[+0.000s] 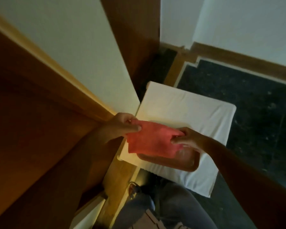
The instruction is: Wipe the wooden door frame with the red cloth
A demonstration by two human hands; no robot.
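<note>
A red cloth [153, 139] is stretched between both hands at the centre of the view. My left hand [122, 127] pinches its left edge and my right hand [187, 138] grips its right edge. The wooden door frame [45, 76] runs diagonally along the left, with a lighter trim strip beside a pale wall panel. The cloth hangs in the air to the right of the frame and does not touch it.
A white folded towel or mat [185, 113] lies on the dark speckled floor [254, 109] below the hands. A brown curved object [180, 162] rests on the mat under the cloth. My jeans-clad legs [155, 209] show at the bottom. A wooden skirting [238, 57] lines the far wall.
</note>
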